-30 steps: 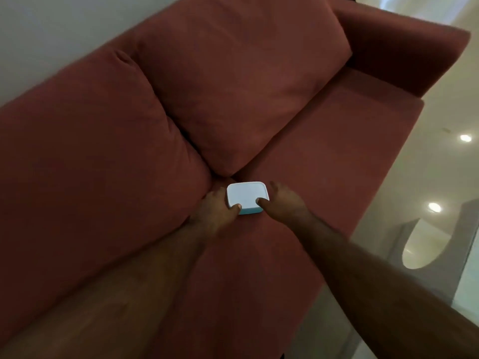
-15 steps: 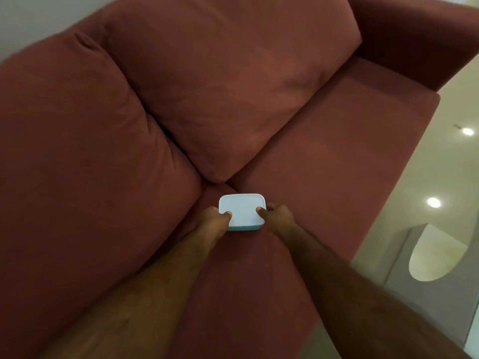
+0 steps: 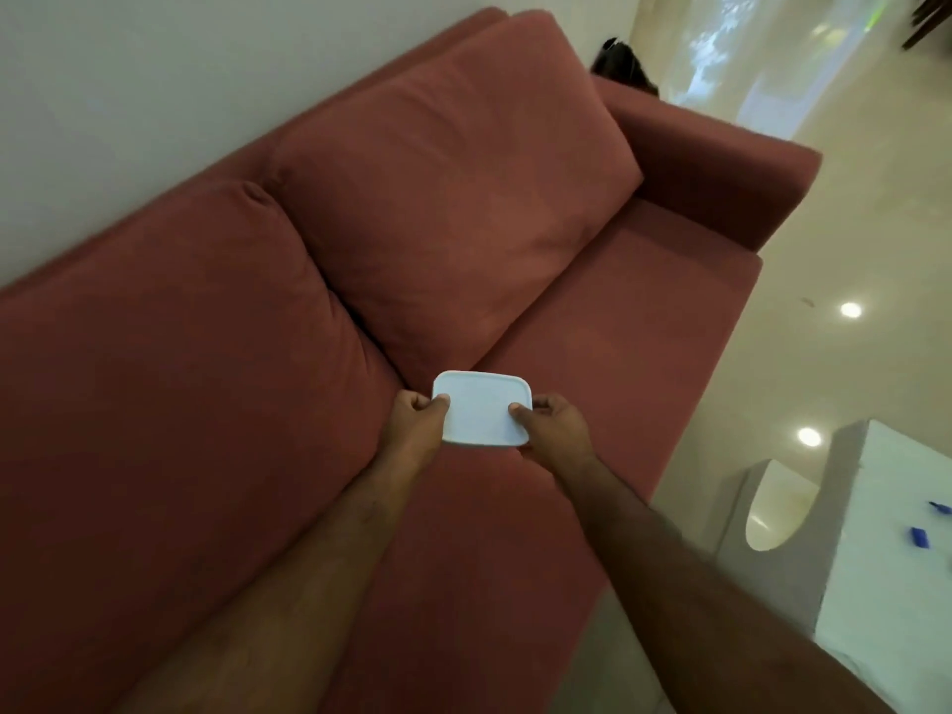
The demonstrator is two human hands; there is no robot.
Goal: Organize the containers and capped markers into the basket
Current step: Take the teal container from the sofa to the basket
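A small rectangular container with a white lid [image 3: 481,409] is held over the seat of a red sofa [image 3: 618,363]. My left hand [image 3: 416,424] grips its left edge, thumb on top of the lid. My right hand [image 3: 550,424] grips its right edge the same way. The lid faces the camera and the container's body is hidden beneath it. No basket and no whole marker are in view.
Two large back cushions [image 3: 453,198] lean on the sofa against a pale wall. At the lower right stands a white table [image 3: 886,584] with two small blue pieces [image 3: 919,537] on it. Glossy beige floor [image 3: 850,260] lies to the right.
Both hands have lifted the container off the sofa seat and drawn it toward me; its teal side no longer shows. The view has swung, bringing the white table into sight.
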